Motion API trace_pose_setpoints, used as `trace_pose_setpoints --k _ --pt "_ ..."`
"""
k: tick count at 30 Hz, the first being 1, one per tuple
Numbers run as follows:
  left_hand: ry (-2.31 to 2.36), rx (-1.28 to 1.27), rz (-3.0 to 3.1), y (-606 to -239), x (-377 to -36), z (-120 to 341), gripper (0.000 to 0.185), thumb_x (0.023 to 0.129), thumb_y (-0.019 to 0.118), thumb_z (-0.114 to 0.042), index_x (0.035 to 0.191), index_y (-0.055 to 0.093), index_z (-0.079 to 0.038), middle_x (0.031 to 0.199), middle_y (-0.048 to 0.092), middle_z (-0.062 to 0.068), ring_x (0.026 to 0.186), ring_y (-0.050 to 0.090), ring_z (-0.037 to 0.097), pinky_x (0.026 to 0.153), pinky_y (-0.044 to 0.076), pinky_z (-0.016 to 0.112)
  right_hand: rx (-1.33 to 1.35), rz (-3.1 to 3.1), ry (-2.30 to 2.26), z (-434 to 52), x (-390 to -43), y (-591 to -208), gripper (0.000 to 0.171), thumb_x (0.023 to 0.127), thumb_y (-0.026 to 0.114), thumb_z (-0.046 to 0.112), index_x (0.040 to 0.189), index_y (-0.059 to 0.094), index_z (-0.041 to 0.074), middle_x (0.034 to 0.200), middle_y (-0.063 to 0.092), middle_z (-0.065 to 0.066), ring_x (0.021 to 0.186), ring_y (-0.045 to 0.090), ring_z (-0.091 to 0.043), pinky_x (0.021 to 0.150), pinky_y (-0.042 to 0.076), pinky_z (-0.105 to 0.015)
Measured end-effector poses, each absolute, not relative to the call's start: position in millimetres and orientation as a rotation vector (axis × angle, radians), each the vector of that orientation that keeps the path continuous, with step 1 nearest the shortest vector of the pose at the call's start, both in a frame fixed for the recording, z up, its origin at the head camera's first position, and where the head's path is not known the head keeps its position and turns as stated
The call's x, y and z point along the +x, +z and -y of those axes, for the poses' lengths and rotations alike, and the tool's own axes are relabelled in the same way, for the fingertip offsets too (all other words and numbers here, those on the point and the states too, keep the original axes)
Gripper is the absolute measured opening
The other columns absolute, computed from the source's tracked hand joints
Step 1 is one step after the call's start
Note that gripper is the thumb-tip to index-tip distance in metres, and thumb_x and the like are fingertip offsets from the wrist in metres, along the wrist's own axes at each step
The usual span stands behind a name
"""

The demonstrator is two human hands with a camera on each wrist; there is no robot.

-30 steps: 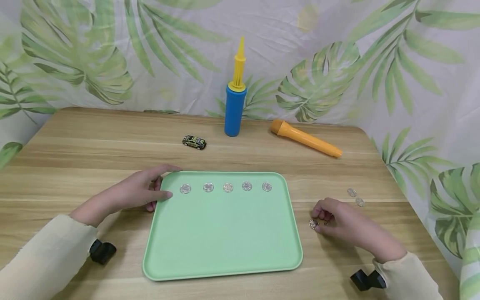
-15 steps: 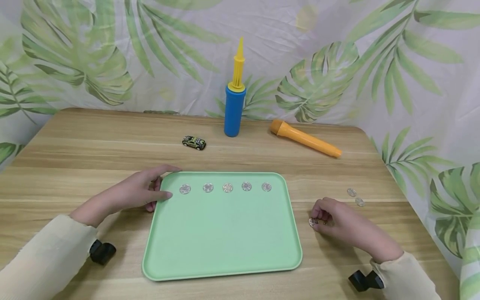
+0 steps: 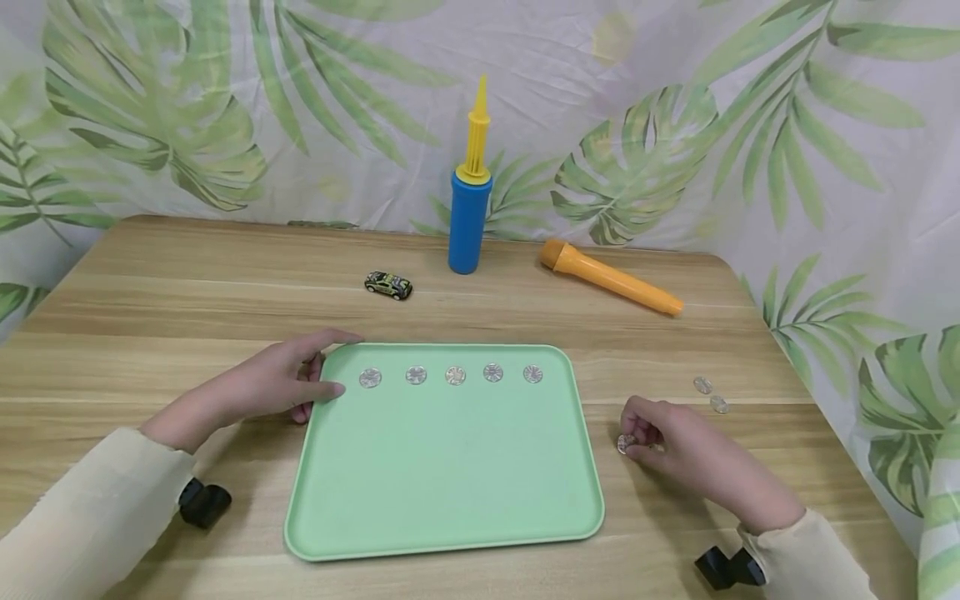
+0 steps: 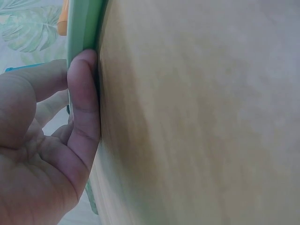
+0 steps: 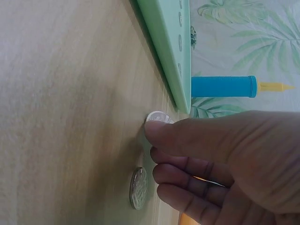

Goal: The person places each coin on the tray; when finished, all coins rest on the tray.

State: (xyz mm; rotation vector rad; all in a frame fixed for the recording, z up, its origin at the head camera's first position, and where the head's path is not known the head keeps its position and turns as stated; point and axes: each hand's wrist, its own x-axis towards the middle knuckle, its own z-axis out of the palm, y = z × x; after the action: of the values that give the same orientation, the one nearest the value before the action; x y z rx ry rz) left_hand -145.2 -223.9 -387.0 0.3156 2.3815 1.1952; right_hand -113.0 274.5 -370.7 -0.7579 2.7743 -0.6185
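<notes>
A green tray (image 3: pixel 450 467) lies on the table, with several silver coins in a row along its far side, such as the middle coin (image 3: pixel 455 376). My left hand (image 3: pixel 281 379) grips the tray's far left corner, thumb over the rim and other fingers at its outer side (image 4: pixel 83 93). Right of the tray, my right hand (image 3: pixel 678 446) pinches a silver coin (image 5: pixel 158 116) between thumb and fingers, close over the table. Beneath that hand lies another coin (image 5: pixel 138 188), mostly hidden in the head view.
Two loose coins, one nearer (image 3: pixel 719 404) and one farther (image 3: pixel 702 385), lie beyond my right hand. At the back are a toy car (image 3: pixel 388 285), a blue and yellow hand pump (image 3: pixel 470 221) standing upright, and an orange toy microphone (image 3: pixel 615 279). A leaf-patterned cloth hangs behind the table.
My right thumb and fingers have closed on the coin beside the tray, and that hand has shifted slightly left. The left hand and tray have stayed in place.
</notes>
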Motion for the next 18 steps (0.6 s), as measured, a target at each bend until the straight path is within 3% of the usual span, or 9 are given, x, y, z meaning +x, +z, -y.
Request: trace_pose_setpoints --k 11,18 --pt "1.183 0.313 -2.399 -385 -144 221 0.07 0.098 0.072 -0.009 0.159 0.039 -0.014 0.083 0.047 0.009 0.061 0.059 0.018 0.055 0.058 0.03 -0.792 -2.749 -0.741 -276 -113 -370 0.019 0.093 0.076 0.004 0.097 0.063 0.016 0.081 0.067 0.012 0.073 0.054 0.006 0.065 0.052 -0.02" --pt "1.187 0.31 -2.394 -386 -145 223 0.071 0.097 0.072 -0.008 0.16 0.039 -0.014 0.082 0.048 0.009 0.06 0.059 0.018 0.054 0.058 0.031 -0.725 -2.793 -0.989 -263 -117 -370 0.011 0.096 0.075 0.008 0.101 0.066 0.013 0.089 0.07 0.005 0.081 0.061 0.0 0.076 0.057 -0.021"
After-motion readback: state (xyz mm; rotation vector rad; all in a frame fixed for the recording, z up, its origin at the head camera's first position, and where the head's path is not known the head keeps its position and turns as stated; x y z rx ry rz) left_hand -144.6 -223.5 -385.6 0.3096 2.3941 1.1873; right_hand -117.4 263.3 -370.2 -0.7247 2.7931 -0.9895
